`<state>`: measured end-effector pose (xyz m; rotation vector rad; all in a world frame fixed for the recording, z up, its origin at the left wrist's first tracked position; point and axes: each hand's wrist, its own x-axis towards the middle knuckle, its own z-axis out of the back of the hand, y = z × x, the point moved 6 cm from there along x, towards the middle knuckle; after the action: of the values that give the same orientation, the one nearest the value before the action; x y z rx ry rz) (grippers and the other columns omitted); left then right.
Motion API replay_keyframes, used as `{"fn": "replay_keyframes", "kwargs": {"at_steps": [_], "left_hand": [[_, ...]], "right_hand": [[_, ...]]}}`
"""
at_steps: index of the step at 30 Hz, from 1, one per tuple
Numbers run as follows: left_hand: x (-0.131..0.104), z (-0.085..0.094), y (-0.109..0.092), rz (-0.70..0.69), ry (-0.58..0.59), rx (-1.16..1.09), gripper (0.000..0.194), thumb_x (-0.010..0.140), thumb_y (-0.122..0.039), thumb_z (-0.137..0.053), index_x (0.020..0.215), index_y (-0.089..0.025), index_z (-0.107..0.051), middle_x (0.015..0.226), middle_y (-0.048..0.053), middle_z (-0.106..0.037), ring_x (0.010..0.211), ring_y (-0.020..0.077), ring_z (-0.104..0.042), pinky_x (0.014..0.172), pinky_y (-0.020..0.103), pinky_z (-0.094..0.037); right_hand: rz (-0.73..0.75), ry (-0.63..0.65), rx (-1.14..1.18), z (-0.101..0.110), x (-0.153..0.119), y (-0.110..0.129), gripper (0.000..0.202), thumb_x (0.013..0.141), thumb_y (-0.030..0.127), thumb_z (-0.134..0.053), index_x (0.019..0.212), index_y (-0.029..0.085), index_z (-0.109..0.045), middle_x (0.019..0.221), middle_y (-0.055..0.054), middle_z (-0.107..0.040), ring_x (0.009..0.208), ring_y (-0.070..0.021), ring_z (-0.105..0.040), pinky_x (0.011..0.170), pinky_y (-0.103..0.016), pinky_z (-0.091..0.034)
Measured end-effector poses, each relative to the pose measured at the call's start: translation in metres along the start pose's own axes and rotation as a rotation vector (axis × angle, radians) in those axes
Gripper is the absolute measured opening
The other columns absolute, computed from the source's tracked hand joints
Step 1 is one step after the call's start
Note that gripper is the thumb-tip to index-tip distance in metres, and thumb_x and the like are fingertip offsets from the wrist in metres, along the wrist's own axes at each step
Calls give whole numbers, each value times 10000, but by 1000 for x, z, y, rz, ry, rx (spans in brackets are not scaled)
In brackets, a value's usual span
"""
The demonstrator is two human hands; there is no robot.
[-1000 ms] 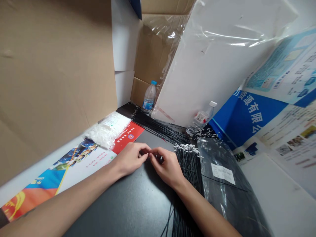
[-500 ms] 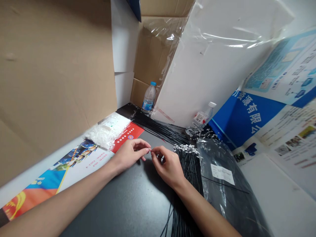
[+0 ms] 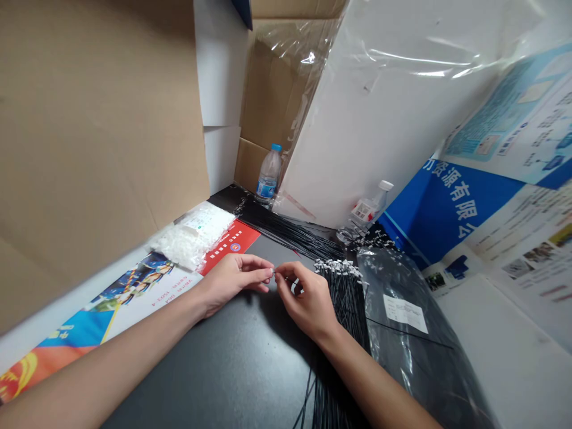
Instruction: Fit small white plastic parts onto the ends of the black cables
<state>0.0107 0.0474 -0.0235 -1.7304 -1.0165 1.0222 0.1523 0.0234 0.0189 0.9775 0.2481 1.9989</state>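
My left hand [image 3: 236, 279] is closed in a pinch, thumb against forefinger, with a small white piece [image 3: 272, 272] showing at the tips. Facing it, my right hand [image 3: 307, 296] has its fingertips pinched together almost touching that piece; whatever they hold is too small to make out. Both hands are held over the dark grey tabletop [image 3: 223, 363]. Beside my right hand and under the forearm lies a thick bundle of black wires [image 3: 346, 304] with white connectors [image 3: 337, 268] at its far end.
A clear bag of white pieces [image 3: 194, 235] lies on a printed poster [image 3: 152, 298] at left. More black wires [image 3: 290, 229] stretch across the back, near a blue-capped bottle [image 3: 268, 176] and a white-capped bottle [image 3: 369, 208]. A labelled plastic bag [image 3: 415, 351] lies at right. Cardboard [image 3: 98, 119] rises at left.
Both hands keep their pinch and stay close together. The small white piece shows more plainly at the left fingertips. The camera view has shifted slightly.
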Motion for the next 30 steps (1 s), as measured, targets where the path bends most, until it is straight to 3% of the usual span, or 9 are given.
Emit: {"fn": "replay_keyframes", "kwargs": {"at_steps": [12,30], "left_hand": [[2,1,4,12,48,-80,173,699,-231,-805,802,-121,-718,812,38,-702,784,143,-656,810,301,-516],[0,-1,3,69,102,-123,243,676,-251,-827,827,-100,-711,750,30,-691,706,117,-650,733,235,-529]], "right_hand": [[21,-28,11,2,2,1,69,882,204,-554,862,187,-618,723,-1,-684,571,-94,-583,523,-206,-439],[155,-70,-89,3,0,8,90,916,189,-547,888,198,-632,787,-15,-711,618,-106,-625,559,-219,-477]]}}
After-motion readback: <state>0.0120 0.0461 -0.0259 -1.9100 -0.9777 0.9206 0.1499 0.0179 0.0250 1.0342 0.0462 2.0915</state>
